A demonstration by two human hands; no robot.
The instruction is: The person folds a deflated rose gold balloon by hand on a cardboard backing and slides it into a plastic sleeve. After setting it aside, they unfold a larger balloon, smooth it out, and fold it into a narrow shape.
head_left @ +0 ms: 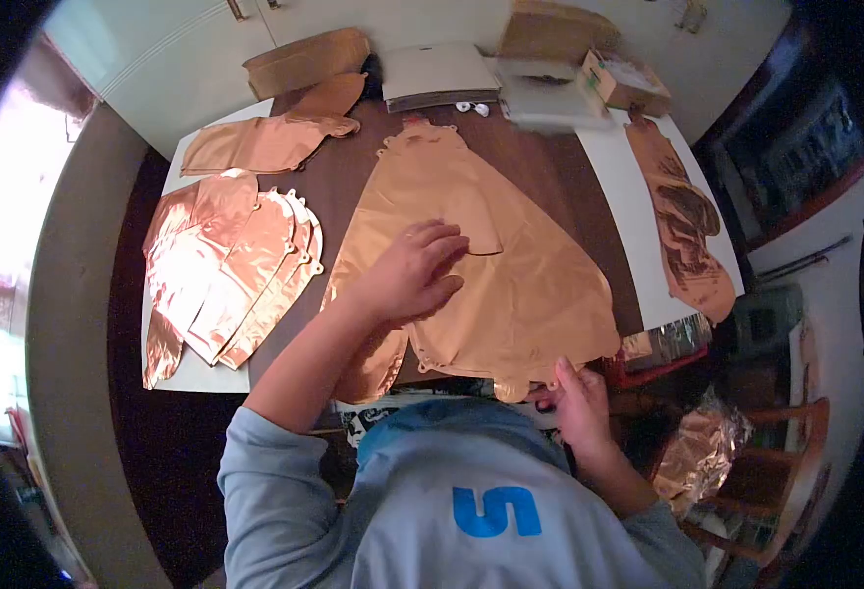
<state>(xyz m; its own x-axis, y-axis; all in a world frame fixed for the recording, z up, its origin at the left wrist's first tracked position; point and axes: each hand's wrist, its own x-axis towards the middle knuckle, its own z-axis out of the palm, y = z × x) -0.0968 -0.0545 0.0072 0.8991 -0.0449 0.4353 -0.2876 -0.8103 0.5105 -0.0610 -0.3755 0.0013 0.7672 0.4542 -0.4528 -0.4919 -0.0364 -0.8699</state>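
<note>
A large flat rose-gold foil balloon [530, 285], uninflated and with small tabs along its rim, is spread across the middle of the dark table. My left hand [414, 270] is over its centre, palm down, fingers loosely bent and holding nothing. Whether those fingertips press on the foil I cannot tell. At the near right edge, my right hand [581, 398] pinches the balloon's rim between thumb and fingers. Part of another foil piece [375, 365] shows beneath my left forearm.
Several flat foil balloons [245, 265] overlap at the left, with another foil piece [255, 145] behind them. A long foil piece [675, 221] lies at the right. A closed laptop [440, 71], white earbuds [471, 109] and a box [628, 83] stand at the back. Crumpled foil [702, 452] rests on a wooden chair [810, 442].
</note>
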